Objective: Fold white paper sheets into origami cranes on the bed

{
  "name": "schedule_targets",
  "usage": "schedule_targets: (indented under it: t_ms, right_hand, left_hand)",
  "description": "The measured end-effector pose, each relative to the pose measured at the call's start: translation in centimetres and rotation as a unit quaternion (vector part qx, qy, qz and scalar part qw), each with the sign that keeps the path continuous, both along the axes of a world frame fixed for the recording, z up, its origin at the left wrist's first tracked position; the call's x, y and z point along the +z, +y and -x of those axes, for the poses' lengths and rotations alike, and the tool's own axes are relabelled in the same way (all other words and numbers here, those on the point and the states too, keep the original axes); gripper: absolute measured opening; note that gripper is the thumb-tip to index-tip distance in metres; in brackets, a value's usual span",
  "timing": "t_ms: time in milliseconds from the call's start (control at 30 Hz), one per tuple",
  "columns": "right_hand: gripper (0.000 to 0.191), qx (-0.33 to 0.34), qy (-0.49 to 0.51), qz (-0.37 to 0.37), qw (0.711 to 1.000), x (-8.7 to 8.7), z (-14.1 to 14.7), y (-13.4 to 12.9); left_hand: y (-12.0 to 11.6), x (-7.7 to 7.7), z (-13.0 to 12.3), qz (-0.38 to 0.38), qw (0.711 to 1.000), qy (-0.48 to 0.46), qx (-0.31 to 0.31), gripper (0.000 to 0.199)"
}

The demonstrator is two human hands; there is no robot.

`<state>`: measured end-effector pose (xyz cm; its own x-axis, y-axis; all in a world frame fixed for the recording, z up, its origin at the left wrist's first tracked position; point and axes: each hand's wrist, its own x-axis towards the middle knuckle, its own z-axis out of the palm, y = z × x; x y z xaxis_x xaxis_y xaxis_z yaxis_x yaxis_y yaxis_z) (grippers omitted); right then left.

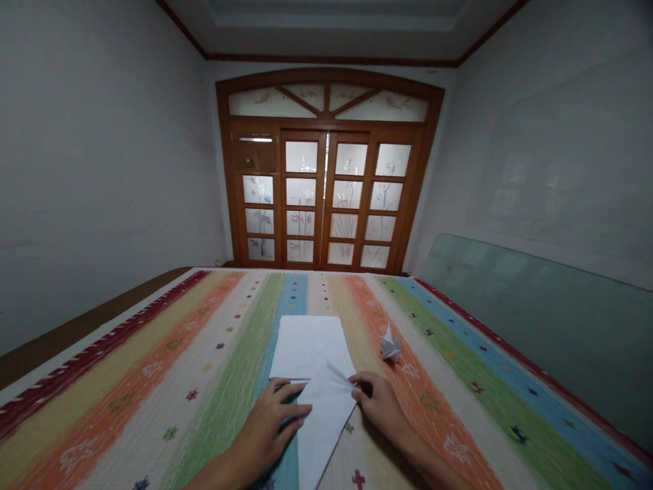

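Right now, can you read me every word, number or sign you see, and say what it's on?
None: I can't read any words, labels, brands, numbers or signs here.
Folded white paper and white sheets: no writing that I can see.
Tablecloth: stripes and little pictures, not letters.
Door glass: plant pictures.
Upper left door panel: a tiny mark, too small to read.

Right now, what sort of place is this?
Probably a room in a home: a striped tablecloth, wood-framed glass doors beyond it, and a small folded-paper figure on the cloth.
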<state>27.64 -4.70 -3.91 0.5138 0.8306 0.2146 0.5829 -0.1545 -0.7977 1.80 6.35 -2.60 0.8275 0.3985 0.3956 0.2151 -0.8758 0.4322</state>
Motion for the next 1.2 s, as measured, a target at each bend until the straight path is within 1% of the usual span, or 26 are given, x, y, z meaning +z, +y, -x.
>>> schedule_targets:
  t_ms: [200,267,333,400,433,533,633,700,767,833,900,1000,1100,1200]
  right_hand:
    - [0.014,0.031,0.005,-0.007,0.999,0.7,-0.2,-0.1]
    - [0.018,0.048,0.012,-0.016,0.999,0.9,-0.3,-0.2]
    - [0.029,0.075,0.025,-0.033,0.996,1.1,-0.4,-0.3]
    - [0.037,0.106,0.033,-0.047,0.993,1.2,-0.6,-0.4]
    - [0.037,0.121,0.027,-0.051,0.991,1.3,-0.6,-0.4]
    - [0.034,0.148,-0.031,-0.055,0.987,1.6,-0.6,-0.7]
    - [0.039,0.181,-0.090,-0.067,0.977,2.0,-0.2,-1.2]
    - [0.041,0.208,-0.114,-0.076,0.968,2.3,0.2,-1.5]
    - [0.042,0.238,-0.132,-0.084,0.959,2.7,0.5,-1.7]
    - [0.044,0.268,-0.147,-0.092,0.948,2.9,0.8,-1.9]
    - [0.047,0.294,-0.164,-0.095,0.937,3.0,1.2,-2.1]
    - [0.047,0.317,-0.191,-0.095,0.924,3.0,1.9,-2.3]
    - [0.043,0.323,-0.217,-0.088,0.917,3.1,2.4,-2.5]
    - [0.035,0.325,-0.234,-0.079,0.913,3.5,2.7,-2.8]
  left_hand:
    - [0.0,0.1,-0.1,-0.030,0.999,-0.014,-0.008,0.029]
    - [-0.2,0.4,-0.1,-0.042,0.999,-0.023,-0.014,0.027]
    - [-0.4,0.8,-0.1,-0.044,0.998,-0.030,-0.021,0.026]
    - [-0.7,1.1,-0.2,-0.035,0.999,-0.030,-0.023,0.027]
    - [-0.8,1.2,-0.2,-0.028,0.999,-0.027,-0.021,0.028]
    - [-0.9,1.0,-0.2,-0.005,1.000,-0.027,-0.001,0.038]
    - [-0.8,0.6,-0.1,-0.007,0.999,-0.036,0.014,0.052]
    - [-0.8,0.6,-0.1,-0.029,0.999,-0.026,0.001,0.048]
    - [-0.8,0.7,-0.2,-0.051,0.999,-0.009,-0.014,0.036]
    - [-0.8,0.9,-0.2,-0.068,0.997,0.002,-0.022,0.029]
    - [-0.8,0.9,-0.2,-0.085,0.996,0.004,-0.024,0.030]
    - [-0.7,0.5,-0.2,-0.110,0.993,0.014,-0.031,0.036]
    - [-0.5,0.0,-0.1,-0.126,0.991,0.027,-0.033,0.039]
    - [-0.6,-0.2,0.0,-0.124,0.991,0.029,-0.039,0.043]
